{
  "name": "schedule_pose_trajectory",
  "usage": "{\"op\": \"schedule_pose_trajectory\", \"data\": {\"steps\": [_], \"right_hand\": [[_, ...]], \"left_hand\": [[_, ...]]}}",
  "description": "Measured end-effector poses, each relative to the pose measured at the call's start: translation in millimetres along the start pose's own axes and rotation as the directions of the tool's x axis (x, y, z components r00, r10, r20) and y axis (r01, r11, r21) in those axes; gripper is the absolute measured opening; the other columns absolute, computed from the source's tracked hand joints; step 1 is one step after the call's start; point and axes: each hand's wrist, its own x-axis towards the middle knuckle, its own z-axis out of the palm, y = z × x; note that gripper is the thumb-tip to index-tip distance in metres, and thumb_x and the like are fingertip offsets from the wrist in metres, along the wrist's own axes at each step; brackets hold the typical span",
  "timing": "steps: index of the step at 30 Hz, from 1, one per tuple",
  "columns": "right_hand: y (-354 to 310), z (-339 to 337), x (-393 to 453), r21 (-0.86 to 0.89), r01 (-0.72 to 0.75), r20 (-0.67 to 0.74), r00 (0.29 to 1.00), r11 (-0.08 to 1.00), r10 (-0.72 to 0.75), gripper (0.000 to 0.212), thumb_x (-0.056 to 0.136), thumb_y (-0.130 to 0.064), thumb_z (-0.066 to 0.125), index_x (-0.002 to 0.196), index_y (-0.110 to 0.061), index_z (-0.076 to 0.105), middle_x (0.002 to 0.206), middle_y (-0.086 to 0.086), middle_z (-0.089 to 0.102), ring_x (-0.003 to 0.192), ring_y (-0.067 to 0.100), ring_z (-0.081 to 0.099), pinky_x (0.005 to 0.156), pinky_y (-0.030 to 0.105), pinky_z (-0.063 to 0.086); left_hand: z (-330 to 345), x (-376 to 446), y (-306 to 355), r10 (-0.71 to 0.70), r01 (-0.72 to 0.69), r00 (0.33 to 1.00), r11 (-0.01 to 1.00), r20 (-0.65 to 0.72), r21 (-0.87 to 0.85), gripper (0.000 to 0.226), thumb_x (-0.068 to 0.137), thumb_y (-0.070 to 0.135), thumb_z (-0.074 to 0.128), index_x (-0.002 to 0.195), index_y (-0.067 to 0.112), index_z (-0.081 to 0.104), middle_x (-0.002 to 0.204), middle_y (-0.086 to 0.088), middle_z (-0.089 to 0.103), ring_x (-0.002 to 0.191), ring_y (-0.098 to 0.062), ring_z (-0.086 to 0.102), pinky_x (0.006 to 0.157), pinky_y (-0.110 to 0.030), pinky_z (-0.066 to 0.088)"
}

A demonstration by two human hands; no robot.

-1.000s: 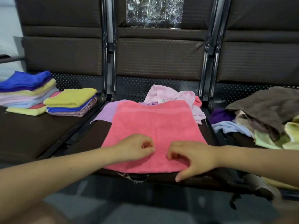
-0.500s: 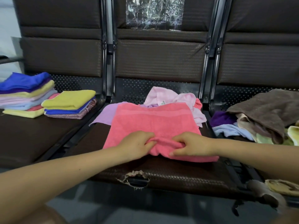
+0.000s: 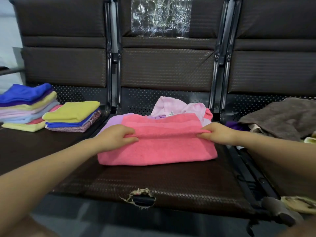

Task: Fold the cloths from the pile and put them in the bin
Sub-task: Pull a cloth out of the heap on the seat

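Centrally, a coral-pink towel (image 3: 157, 147) lies on the middle seat (image 3: 153, 183) of a row of dark brown chairs, partly folded, its near half doubled over toward the seat back. The left hand (image 3: 118, 136) pinches the folded edge at the towel's left end, and the right hand (image 3: 217, 134) pinches the same edge at the right end, fingers curled round the fabric. Behind the towel, at middle frame, sit a crumpled pale pink cloth (image 3: 174, 106) and a lilac cloth (image 3: 112, 122), touching it. At the left edge of the frame, two stacks of folded cloths (image 3: 49, 112) rest on the neighbouring seat. At the right edge, an unfolded pile (image 3: 280, 120) topped by a brown cloth waits. No bin is visible. The likely risk is that the fold lands crooked if one hand pulls further than the other, or that the loose cloths behind get caught under the towel and bunch the fold.
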Motion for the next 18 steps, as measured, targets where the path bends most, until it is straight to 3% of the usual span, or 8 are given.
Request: {"op": "schedule_pose_trajectory", "data": {"steps": [3,6,8,9,11,13,18], "right_hand": [[-5,-3,-5,0.202,-0.017,-0.040,0.999,0.979,0.026,0.037,0.094,-0.025,0.059,0.057,-0.021,0.057,0.049,-0.022,0.055,0.053,-0.006,0.049,0.057,0.014,0.036],[-7,-2,-14,0.451,-0.016,-0.128,0.988,0.893,0.082,0.023,0.094,-0.022,0.058,0.076,-0.019,0.070,0.065,-0.019,0.064,0.065,-0.002,0.056,0.058,0.012,0.041],[-6,0,-19,0.633,-0.024,-0.128,0.983,0.774,0.135,0.018,0.095,-0.020,0.056,0.093,-0.010,0.070,0.087,-0.005,0.068,0.082,0.009,0.062,0.065,0.016,0.048],[-5,2,-23,0.696,-0.038,-0.099,0.984,0.717,0.148,0.019,0.095,-0.021,0.055,0.097,-0.009,0.069,0.095,0.000,0.069,0.087,0.012,0.064,0.070,0.019,0.051],[-5,8,-34,0.759,-0.091,-0.013,0.988,0.645,0.154,0.024,0.095,-0.026,0.052,0.100,-0.007,0.067,0.098,0.005,0.072,0.085,0.013,0.068,0.071,0.022,0.055],[-4,16,-45,0.792,-0.147,0.066,0.986,0.592,0.156,0.032,0.095,-0.031,0.048,0.107,-0.006,0.064,0.099,0.004,0.074,0.087,0.013,0.070,0.073,0.025,0.057],[1,22,-70,0.795,-0.315,0.280,0.949,0.519,0.146,0.036,0.096,-0.031,0.046,0.119,-0.007,0.060,0.118,0.008,0.068,0.104,0.017,0.067,0.084,0.027,0.056]], "left_hand": [[-6,-7,-20,-0.015,0.017,1.000,0.992,0.013,-0.128,0.055,0.074,0.074,0.052,0.062,0.020,0.050,0.055,0.009,0.046,0.054,-0.006,0.043,0.053,-0.019,0.031],[-11,-18,-32,-0.062,0.076,0.996,0.960,0.059,-0.270,0.072,0.055,0.092,0.049,0.057,0.020,0.047,0.053,0.013,0.040,0.053,-0.003,0.038,0.054,-0.021,0.032],[-11,-29,-34,-0.140,0.159,0.987,0.878,0.077,-0.450,0.064,0.051,0.087,0.059,0.062,0.024,0.055,0.062,0.015,0.051,0.062,-0.001,0.047,0.061,-0.020,0.037],[-8,-34,-36,-0.183,0.203,0.979,0.790,0.094,-0.578,0.060,0.052,0.081,0.065,0.071,0.024,0.064,0.075,0.016,0.062,0.073,-0.001,0.056,0.070,-0.019,0.042],[1,-46,-35,-0.248,0.262,0.959,0.606,0.135,-0.751,0.046,0.068,0.061,0.072,0.095,0.024,0.072,0.101,0.013,0.072,0.099,-0.004,0.063,0.089,-0.021,0.046],[10,-57,-28,-0.279,0.282,0.948,0.500,0.156,-0.819,0.027,0.084,0.039,0.063,0.105,0.022,0.069,0.108,0.007,0.072,0.108,-0.010,0.062,0.096,-0.023,0.047],[18,-80,-5,-0.208,0.309,0.949,0.469,0.237,-0.828,0.062,0.069,0.063,0.067,0.107,0.013,0.069,0.107,-0.004,0.072,0.100,-0.016,0.067,0.085,-0.025,0.053]]}}
